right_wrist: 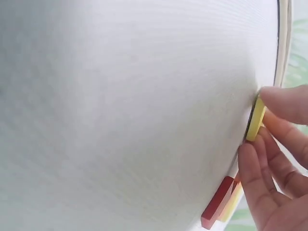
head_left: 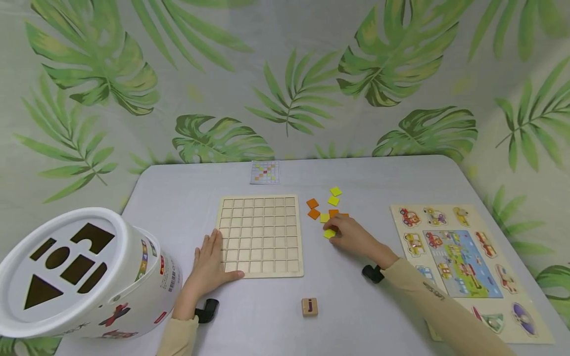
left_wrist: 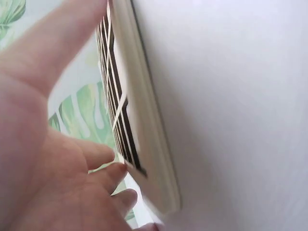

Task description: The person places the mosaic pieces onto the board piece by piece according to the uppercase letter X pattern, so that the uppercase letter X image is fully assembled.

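A yellow tile (head_left: pixel 329 234) is pinched at its edges by the fingertips (right_wrist: pixel 284 103) of the right hand (head_left: pixel 354 238), with the tile lying flat on the grey table (head_left: pixel 187 193). This tile is located just beside the right edge of the wooden grid board (head_left: pixel 260 235), at roughly 3 o'clock from the board's centre. More yellow and orange tiles (head_left: pixel 327 205) are scattered at about 12 o'clock from the held tile, near it. The left hand (head_left: pixel 211 267) is laid flat with straight fingers, gripping nothing; its fingertips are pressed against the board's lower-left corner, at 7 o'clock. A lettered wooden cube (head_left: pixel 309 306) is noted at 5 o'clock from the board, apart from both hands.
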Demonstrator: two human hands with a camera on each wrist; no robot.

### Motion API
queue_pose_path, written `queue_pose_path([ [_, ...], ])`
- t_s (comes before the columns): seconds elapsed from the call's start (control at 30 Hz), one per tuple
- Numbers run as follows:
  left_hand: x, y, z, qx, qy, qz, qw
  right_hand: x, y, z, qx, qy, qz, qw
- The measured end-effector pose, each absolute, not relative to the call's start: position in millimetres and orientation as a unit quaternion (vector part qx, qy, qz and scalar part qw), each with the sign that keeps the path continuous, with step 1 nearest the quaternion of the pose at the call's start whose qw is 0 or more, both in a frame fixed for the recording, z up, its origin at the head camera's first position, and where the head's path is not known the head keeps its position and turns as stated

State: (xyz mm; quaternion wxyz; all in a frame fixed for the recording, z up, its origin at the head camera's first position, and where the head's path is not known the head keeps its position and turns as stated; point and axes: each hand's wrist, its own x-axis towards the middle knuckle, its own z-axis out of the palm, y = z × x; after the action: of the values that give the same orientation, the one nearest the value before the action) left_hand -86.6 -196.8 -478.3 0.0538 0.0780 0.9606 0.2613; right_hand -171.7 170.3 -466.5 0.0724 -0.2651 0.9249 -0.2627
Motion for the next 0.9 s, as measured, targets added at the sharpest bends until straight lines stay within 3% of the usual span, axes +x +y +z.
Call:
queue_pose_path([
  [0.4,-84,-200,-478,0.070,0.958,0.269,0.067,-192,139,-452,-0.291,0.896,-0.332,0.049],
  [0.9,-84,-199,-477,0.066,0.961,0.261,0.061,-237,23,-445,-0.349,0.870,-0.335,0.090],
])
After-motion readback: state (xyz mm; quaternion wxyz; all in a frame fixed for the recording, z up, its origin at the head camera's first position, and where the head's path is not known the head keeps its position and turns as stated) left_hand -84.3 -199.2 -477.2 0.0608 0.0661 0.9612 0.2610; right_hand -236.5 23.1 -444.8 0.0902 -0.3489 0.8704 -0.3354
